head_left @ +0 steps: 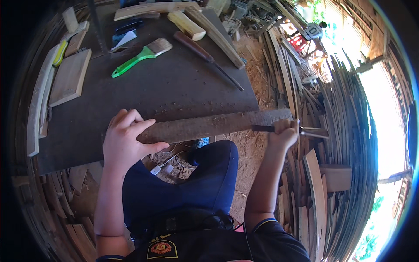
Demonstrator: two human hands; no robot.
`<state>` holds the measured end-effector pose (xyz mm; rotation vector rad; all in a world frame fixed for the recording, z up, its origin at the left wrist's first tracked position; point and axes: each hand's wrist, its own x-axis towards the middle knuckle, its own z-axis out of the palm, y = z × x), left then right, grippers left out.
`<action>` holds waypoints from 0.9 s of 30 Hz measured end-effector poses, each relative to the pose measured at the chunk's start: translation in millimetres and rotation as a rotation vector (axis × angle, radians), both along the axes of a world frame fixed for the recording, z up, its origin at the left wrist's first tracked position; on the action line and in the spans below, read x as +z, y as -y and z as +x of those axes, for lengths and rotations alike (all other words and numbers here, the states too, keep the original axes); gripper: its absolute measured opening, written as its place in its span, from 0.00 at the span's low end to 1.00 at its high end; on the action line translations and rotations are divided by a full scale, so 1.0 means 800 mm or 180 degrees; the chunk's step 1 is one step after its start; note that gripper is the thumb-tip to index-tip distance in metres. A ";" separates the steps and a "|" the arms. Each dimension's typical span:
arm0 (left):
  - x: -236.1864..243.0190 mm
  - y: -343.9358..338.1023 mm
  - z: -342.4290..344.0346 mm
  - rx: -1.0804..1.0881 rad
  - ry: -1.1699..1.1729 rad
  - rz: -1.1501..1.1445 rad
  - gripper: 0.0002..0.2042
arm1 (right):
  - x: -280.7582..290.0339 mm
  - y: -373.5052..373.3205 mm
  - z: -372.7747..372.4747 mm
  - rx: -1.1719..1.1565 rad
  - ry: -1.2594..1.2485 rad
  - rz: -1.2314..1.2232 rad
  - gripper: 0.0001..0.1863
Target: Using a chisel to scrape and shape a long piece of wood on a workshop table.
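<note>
Fingers (143, 125) of my left hand (123, 137) clamp the rough brown board (196, 129); my right hand (284, 133) wraps a slim, shiny-ended tool (316, 132) at the board's right end, bristly brush (142, 56) beyond it.

– what does your dark tabletop (174, 85) carry?
– toward its left side you have a flat pale board (70, 78); nearer the middle, your green-handled brush (139, 57).
– and right of that?
– your brown-handled tool (194, 46) with its slim shaft, a chunky wooden block (187, 25) and a long wooden strip (216, 37), slanting.
</note>
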<state>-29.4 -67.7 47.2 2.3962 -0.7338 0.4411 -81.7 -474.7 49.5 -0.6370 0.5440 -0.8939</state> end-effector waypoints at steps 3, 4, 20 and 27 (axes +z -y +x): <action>-0.006 -0.011 -0.001 0.0051 0.0015 0.0030 0.27 | -0.011 -0.057 0.017 0.0303 0.0077 -0.0229 0.25; -0.007 -0.013 -0.002 0.0120 0.0020 0.0012 0.28 | -0.011 -0.059 0.014 0.0262 0.0074 -0.0219 0.25; -0.011 -0.012 -0.005 0.0108 0.0188 0.0068 0.26 | 0.008 -0.061 0.040 0.0077 0.0237 -0.0864 0.22; -0.003 0.001 -0.001 0.0029 0.0100 0.0059 0.28 | -0.005 0.007 0.036 0.0064 0.0132 -0.0051 0.22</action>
